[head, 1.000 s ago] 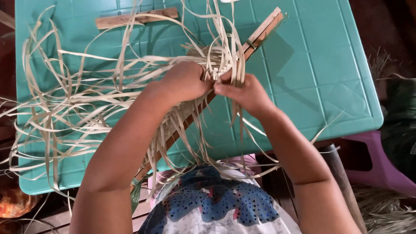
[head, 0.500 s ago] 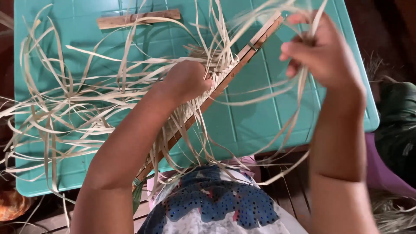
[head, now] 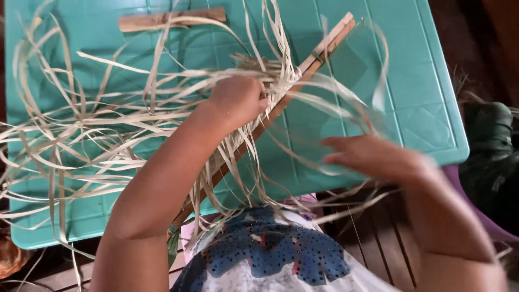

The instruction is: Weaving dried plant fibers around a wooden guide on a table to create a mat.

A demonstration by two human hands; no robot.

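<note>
A long wooden slat pair (head: 324,46) lies slantwise on a teal plastic table (head: 421,108), with pale dried leaf strips (head: 81,135) woven onto it and spreading loosely to the left. My left hand (head: 238,100) is closed on the strips, pressing them against the slats near the woven part. Blurred by motion, my right hand (head: 373,157) hovers over the table's near right edge with its fingers stretched towards the left. A loose strip loops in the air above it, and thin strips trail past it.
A short wooden stick (head: 162,20) lies at the table's far edge. A dark green object (head: 486,140) and a purple plastic piece (head: 459,181) sit to the right of the table. Wooden floor boards (head: 378,227) show below.
My right hand pulled a strip from the weave up and to the right, then dropped low towards the table's near edge. My left hand stayed pressed on the slats.
</note>
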